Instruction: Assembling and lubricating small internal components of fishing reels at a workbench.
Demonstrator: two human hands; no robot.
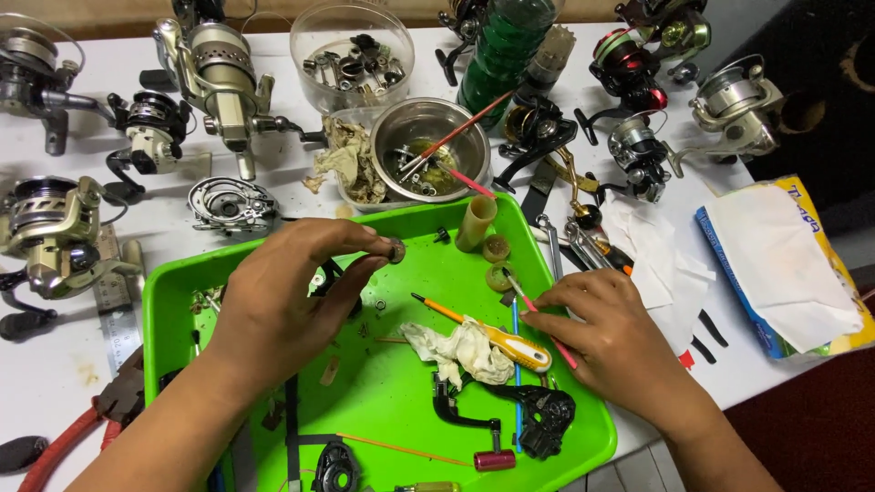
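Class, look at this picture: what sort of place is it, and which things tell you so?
Probably a fishing reel repair bench. Many reels lie on the white table, a green tray holds loose parts and a screwdriver, and the left hand pinches a small round part.

We see a bright green tray [383, 383] at centre, a yellow-orange screwdriver [497, 339], a dark green bottle [501, 50] at top, red pliers [64, 442] lower left.

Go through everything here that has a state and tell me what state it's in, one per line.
left hand: pinching a small round part
right hand: holding a thin pink brush
steel bowl: holds liquid and small parts
clear tub: lidless, parts inside
tissue pack: open
green tray: cluttered with parts
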